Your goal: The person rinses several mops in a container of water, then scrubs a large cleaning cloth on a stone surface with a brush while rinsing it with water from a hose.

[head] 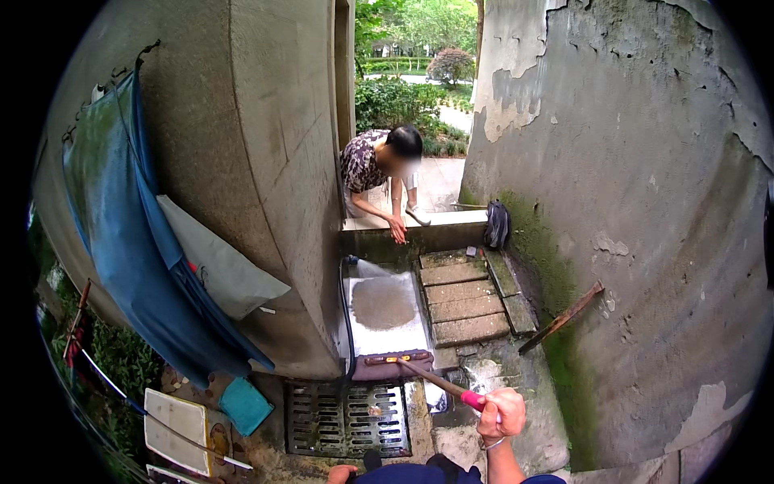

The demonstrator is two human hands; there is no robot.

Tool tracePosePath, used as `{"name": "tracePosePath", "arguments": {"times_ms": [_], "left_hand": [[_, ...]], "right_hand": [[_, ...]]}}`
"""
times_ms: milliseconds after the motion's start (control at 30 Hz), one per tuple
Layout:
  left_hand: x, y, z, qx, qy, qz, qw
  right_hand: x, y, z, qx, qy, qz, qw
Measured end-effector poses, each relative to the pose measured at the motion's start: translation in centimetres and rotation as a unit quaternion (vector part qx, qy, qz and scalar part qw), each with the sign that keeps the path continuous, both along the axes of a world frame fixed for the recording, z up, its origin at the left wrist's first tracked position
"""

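My right hand [502,414] is closed around the pink grip of a long mop pole [435,380]. At the pole's far end, a wide flat mop head with a purple-brown pad [393,367] rests on the near edge of a wet white surface [363,339]. A brownish patch [384,304] covers the middle of that surface. Water sprays over its far end from the nozzle [351,260] of a dark hose [346,314]. Only part of my left hand [342,474] shows at the bottom edge, beside my dark clothing; whether it holds anything is hidden.
Beyond a low ledge [417,236], a person [375,169] bends forward, hands together. A metal drain grate [347,417] lies before me. Concrete slabs [465,296], a leaning wooden stick [562,317] and a mossy wall [635,242] stand right; a blue tarp [139,242] hangs left.
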State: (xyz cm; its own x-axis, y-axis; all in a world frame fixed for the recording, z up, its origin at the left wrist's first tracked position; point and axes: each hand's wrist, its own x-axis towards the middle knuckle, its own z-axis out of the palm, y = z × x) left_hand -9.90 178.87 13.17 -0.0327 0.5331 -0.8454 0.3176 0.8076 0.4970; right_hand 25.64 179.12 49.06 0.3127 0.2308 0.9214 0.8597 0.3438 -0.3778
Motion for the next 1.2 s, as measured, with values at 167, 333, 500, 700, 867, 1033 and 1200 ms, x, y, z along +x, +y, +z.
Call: {"name": "tracePosePath", "arguments": {"times_ms": [167, 333, 500, 700, 867, 1033, 1200], "left_hand": [[-0.1, -0.3, 0.5, -0.007, -0.011, 0.037, 0.999], [0.3, -0.5, 1.0, -0.021, -0.032, 0.074, 0.997], [0.5, -0.7, 1.4, -0.001, -0.021, 0.062, 0.998], [-0.2, -1.0, 0.6, 0.025, -0.004, 0.021, 0.999], [-0.4, -0.9, 0.3, 0.015, 0.009, 0.027, 0.999], [-0.4, -0.8, 0.6, -0.001, 0.004, 0.012, 1.000], [-0.7, -1.1, 0.2, 0.023, -0.019, -0.006, 1.000]], "right_hand": [[-0.5, 0.3, 0.8, 0.019, -0.007, 0.033, 0.999], [-0.3, 0.5, 0.9, 0.012, -0.016, 0.028, 0.999], [-0.1, 0.3, 0.5, -0.014, -0.032, 0.027, 0.999], [-0.2, 0.4, 0.3, 0.010, -0.011, 0.038, 0.999], [-0.2, 0.2, 0.3, 0.011, -0.013, 0.039, 0.999], [-0.3, -0.1, 0.3, -0.001, -0.007, 0.035, 0.999], [-0.2, 0.0, 0.2, 0.014, -0.011, 0.032, 0.999]]}}
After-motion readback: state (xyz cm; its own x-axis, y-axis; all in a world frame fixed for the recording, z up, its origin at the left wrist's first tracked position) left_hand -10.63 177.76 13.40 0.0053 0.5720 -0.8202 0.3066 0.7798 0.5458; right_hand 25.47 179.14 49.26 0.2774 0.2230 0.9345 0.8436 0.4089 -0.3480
